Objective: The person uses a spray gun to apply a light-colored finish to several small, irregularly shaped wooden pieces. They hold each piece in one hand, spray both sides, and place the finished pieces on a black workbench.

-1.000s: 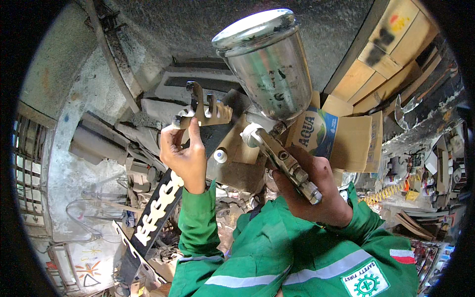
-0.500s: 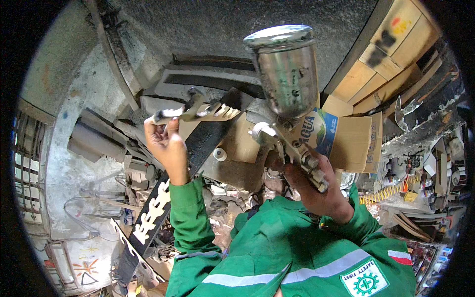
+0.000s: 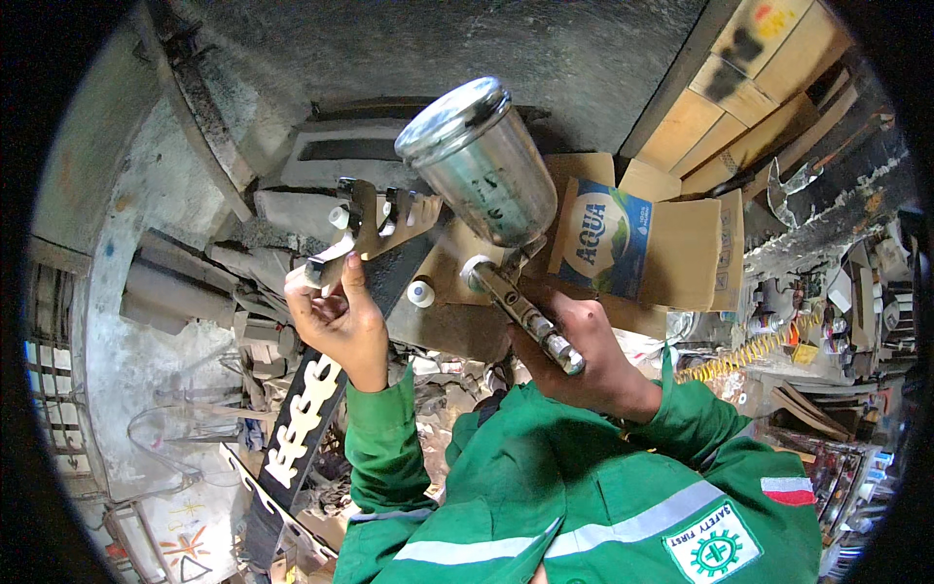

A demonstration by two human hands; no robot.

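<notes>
Spray gun [image 3: 518, 306] is up in front of the person, the right hand [image 3: 581, 336] wrapped round its mostly hidden handle, nozzle [image 3: 477, 272] to the left. I'd judge it stiff and top-heavy: its shiny metal cup [image 3: 491, 175] tilts left and is probably slick, so the handle is the place to hold. Smaller, a pronged piece [image 3: 368, 236] is pinched at one end by the left hand [image 3: 342, 319], apart from the nozzle; it looks light, rigid, best held by that end.
</notes>
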